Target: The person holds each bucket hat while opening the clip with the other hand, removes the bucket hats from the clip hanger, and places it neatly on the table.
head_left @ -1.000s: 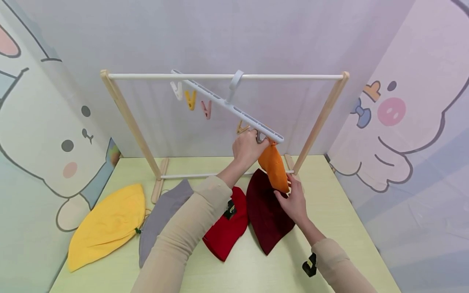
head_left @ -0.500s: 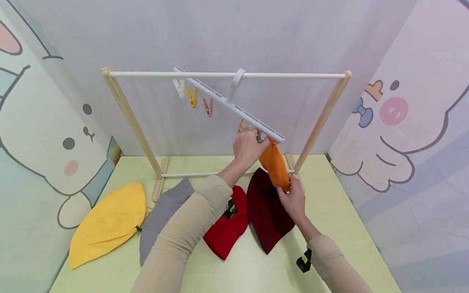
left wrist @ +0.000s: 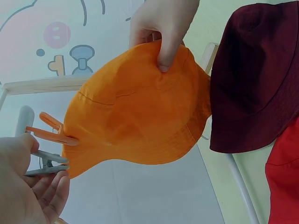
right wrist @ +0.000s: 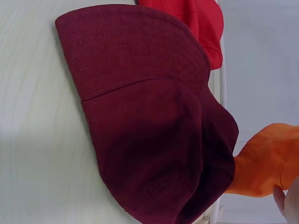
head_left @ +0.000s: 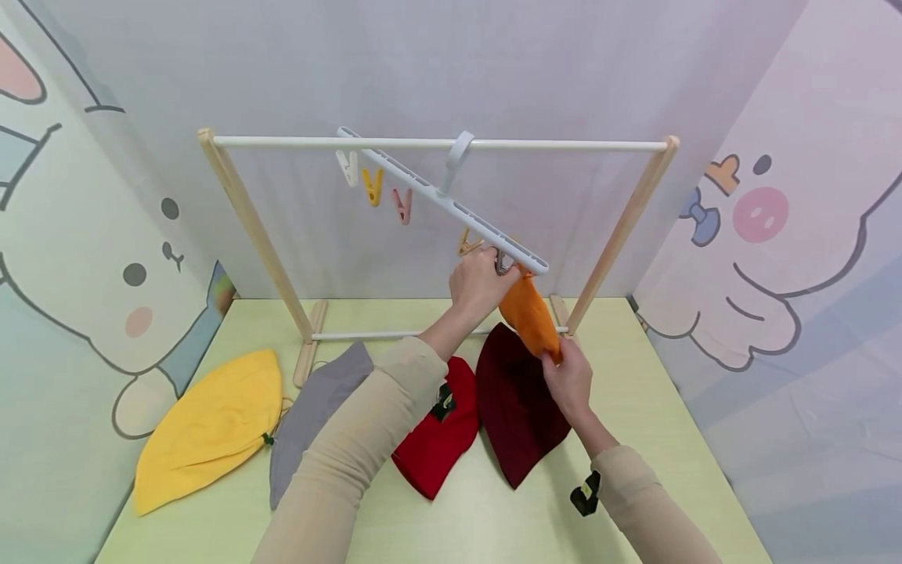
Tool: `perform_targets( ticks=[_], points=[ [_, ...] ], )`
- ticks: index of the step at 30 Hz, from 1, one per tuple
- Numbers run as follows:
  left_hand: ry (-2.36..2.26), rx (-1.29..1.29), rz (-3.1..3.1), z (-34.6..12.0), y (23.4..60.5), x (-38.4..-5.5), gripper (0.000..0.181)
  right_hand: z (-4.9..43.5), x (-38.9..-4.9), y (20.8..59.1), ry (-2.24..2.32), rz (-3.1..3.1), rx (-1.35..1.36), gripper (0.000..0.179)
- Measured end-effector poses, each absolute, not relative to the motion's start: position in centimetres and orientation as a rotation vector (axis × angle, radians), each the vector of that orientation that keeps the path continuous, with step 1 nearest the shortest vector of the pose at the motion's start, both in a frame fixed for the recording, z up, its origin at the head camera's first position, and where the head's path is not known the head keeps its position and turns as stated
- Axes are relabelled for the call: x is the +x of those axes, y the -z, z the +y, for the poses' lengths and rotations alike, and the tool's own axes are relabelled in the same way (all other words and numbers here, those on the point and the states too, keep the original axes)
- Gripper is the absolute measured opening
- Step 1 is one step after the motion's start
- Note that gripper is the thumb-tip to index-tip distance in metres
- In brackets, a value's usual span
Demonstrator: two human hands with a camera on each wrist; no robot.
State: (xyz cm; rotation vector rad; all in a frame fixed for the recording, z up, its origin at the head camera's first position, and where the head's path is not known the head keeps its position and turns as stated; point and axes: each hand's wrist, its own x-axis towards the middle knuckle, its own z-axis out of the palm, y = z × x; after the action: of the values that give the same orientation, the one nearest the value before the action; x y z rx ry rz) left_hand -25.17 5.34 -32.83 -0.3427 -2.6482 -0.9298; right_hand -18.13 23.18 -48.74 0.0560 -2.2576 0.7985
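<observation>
An orange bucket hat [left wrist: 135,112] hangs from the end of the pale hanger [head_left: 444,201], with an orange clothespin [left wrist: 56,135] clipped on its edge. My left hand [head_left: 478,282] pinches a grey clothespin [left wrist: 46,162], whose tips meet the hat's edge just beside the orange one. Lower down, my right hand [head_left: 569,376] pinches the opposite end of the hat, thumb on the outside in the left wrist view. Beneath the hat a maroon bucket hat [right wrist: 145,126] lies on the table.
The hanger hooks over the white bar [head_left: 296,142] of a wooden-legged rack. White [head_left: 348,168], yellow [head_left: 373,186], pink [head_left: 402,206] and tan clothespins [head_left: 468,242] dangle from it. Red [head_left: 440,439], grey [head_left: 317,415] and yellow hats [head_left: 211,431] lie on the table.
My right hand has gone from spread fingers at the orange hat's lower end to pinching it, then drawn slightly right. The left hand stays at the hanger's end with the grey clothespin.
</observation>
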Motion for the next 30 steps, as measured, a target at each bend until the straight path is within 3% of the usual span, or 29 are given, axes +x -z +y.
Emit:
perform_targets(
  ticks=[10, 30],
  points=[
    [0.958, -0.342, -2.661, 5.3, 32.8, -25.1, 0.025, 23.8, -19.0, 47.1, -0.792, -2.219, -0.006, 0.006],
    [1.028, -0.332, -2.661, 5.0, 32.6, -25.2, 0.026, 24.3, -18.7, 44.4, -0.741, -2.122, 0.016, 0.007]
  ],
)
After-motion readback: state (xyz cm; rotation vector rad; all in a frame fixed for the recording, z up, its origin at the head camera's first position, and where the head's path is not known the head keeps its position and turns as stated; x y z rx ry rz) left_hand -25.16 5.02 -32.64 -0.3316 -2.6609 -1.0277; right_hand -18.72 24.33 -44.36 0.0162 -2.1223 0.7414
